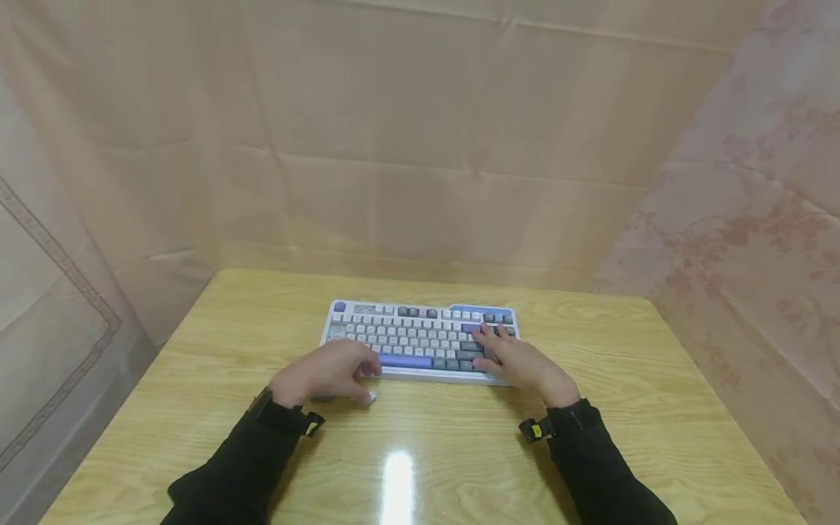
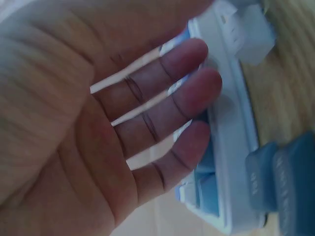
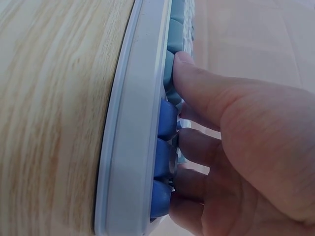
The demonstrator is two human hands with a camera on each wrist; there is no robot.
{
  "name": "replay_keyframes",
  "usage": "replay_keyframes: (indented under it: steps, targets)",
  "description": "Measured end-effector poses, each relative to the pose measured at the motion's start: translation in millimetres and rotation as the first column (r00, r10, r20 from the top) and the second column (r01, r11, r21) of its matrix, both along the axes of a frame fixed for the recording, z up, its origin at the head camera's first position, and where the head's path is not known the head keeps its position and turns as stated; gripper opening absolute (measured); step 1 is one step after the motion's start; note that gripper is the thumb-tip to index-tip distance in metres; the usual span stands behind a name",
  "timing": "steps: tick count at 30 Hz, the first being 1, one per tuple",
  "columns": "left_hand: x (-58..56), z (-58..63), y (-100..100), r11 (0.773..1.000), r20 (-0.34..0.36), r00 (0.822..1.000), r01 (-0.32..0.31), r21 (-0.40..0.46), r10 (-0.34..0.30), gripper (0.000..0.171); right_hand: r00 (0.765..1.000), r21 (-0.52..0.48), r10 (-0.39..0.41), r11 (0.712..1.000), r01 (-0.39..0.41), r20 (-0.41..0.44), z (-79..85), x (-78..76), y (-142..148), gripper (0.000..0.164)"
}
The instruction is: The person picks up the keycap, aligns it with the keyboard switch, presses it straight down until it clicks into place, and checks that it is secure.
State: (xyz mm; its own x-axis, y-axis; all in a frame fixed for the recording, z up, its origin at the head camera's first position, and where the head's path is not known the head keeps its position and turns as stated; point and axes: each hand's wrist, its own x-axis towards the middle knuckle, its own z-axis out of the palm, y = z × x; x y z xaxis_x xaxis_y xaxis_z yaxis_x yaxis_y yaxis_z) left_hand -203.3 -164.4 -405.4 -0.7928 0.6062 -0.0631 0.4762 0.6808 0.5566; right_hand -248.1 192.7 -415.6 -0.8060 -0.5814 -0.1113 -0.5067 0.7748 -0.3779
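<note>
1 kbd point(image 1: 387, 339) w/ 1 long purple spacebar point(image 1: 403, 361), on 1 surface point(image 1: 472, 467); 2 loose grey keycaps point(image 2: 261, 177) + at least 1 white keycap point(image 2: 253, 37); L hand point(image 1: 328, 370) & R hand point(image 1: 528, 366), so 2 hands, 2 blk sleeves point(image 1: 226, 463); 3 cloth hangings point(image 1: 420, 146), i.e. 1 back, 1 each side

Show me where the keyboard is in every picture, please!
Head: the keyboard lies near the middle, below centre.
Left wrist: it slants down right of centre, partly behind the left hand.
Right wrist: it runs top to bottom, left of the right hand.
Shared landmark: the wooden table under it.
</note>
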Motion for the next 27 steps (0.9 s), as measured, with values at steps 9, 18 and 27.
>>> replay_keyframes:
  steps: [9,18,27]
  targets:
    - [-0.7,-3.1,0.3,0.999,-0.082,0.997,0.009,-0.035,-0.012,0.014,0.997,0.029,0.014,0.999,-0.016,0.072,-2.8,-0.2,-3.3,0.063]
    - [5.4,-4.3,11.8,0.998,-0.010,0.999,-0.035,-0.056,0.035,0.010,0.996,0.031,-0.009,1.000,0.006,0.090,-6.5,6.4,3.4,0.064]
    - [6.6,-4.2,17.1,0.999,-0.082,0.997,-0.018,-0.051,0.013,0.007,0.995,0.015,-0.006,1.000,0.005,0.095,0.5,8.2,2.6,0.064]
